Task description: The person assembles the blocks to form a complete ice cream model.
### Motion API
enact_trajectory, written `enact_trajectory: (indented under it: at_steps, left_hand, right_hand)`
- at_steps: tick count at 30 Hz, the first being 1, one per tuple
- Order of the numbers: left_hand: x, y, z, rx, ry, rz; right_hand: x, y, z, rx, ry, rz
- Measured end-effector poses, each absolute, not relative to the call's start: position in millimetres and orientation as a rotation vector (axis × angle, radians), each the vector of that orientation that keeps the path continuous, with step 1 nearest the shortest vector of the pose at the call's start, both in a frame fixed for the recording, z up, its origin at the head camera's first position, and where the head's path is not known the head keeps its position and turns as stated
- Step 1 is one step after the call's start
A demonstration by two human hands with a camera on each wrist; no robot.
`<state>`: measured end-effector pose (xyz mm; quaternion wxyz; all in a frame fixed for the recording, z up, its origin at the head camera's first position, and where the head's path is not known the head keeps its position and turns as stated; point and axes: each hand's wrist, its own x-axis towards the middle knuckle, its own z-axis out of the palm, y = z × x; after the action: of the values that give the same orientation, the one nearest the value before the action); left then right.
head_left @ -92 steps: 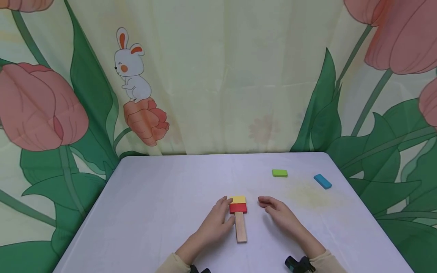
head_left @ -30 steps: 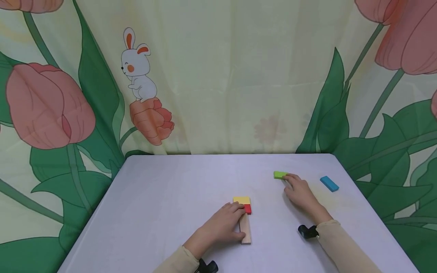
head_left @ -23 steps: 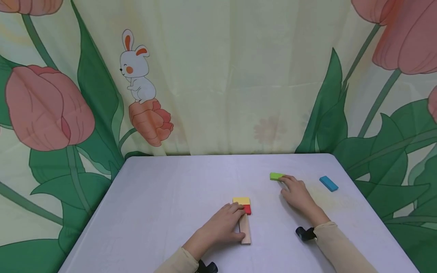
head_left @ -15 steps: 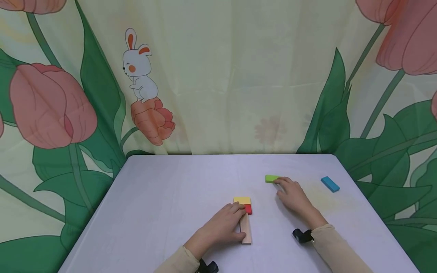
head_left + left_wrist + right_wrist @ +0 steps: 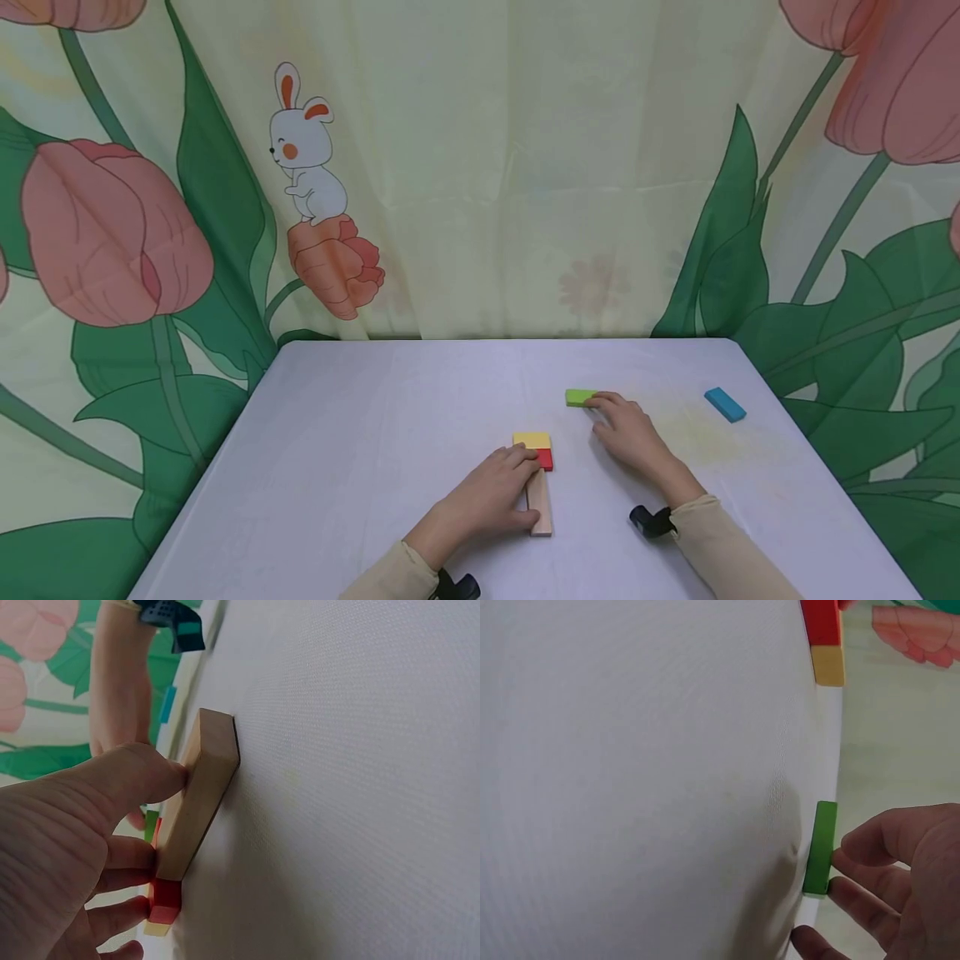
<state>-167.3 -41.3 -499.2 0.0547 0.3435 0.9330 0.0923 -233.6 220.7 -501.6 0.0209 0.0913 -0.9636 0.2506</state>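
Here's the green block (image 5: 577, 397) flat on the table (image 5: 375, 417), beyond and to the right of the yellow block (image 5: 532, 440), and the right hand (image 5: 626, 429) has loosely extended fingers touching its right end, thumb off it, no pinch! It looks light, stiff and smooth, probably quick to slide and hard to damage, with the two long sides the best hold. Over on the red block (image 5: 545, 460) and wooden block (image 5: 540, 504), the left hand (image 5: 487, 493) rests spread, not clenched, while bare table separates green from yellow, the far edge near behind and the blue block (image 5: 725, 405) well apart.
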Motion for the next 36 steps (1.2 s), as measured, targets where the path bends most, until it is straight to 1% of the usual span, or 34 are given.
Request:
enact_trajectory:
  at_steps: [10, 20, 36]
  left_hand:
    - [-168, -42, -499, 1.041, 2.837, 0.273]
    - [-168, -43, -499, 1.072, 2.848, 0.269]
    - [-169, -43, -500, 1.05, 2.826, 0.282]
  right_hand:
    - [-231, 206, -501, 0.27, -3.01, 0.81]
    - [-226, 193, -502, 0.352, -2.989, 0.81]
    - [-219, 172, -506, 0.401, -2.979, 0.791]
